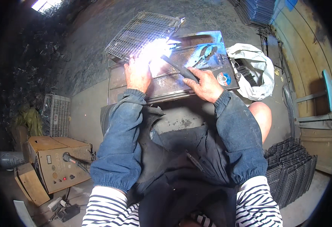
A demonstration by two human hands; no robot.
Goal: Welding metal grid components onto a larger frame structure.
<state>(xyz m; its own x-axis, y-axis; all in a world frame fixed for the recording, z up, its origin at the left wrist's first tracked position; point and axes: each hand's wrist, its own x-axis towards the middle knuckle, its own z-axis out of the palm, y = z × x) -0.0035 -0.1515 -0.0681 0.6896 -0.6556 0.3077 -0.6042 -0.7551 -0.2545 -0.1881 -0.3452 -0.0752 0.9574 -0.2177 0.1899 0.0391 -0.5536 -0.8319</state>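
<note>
My right hand (204,84) is closed round the dark handle of a welding torch (177,68), which points up and left into a dazzling white arc glare (156,51). Beside the glare is my left hand (138,75), thumb and fingers bent in at the near corner of a wire grid panel (137,34). The brightness washes out its fingertips and whatever they grip. The panel lies over the far left part of a low metal worktable (116,86). Dark tongs or pliers (207,53) rest on the table's right half, and a round abrasive disc (223,79) is at its right edge.
A white sack (266,66) holding dark wire pieces stands right of the table. Stacked wire racks (291,170) fill the lower right, with more panels (258,13) at far right. At left are a welding machine (65,166) with a cable and a plastic crate (56,115).
</note>
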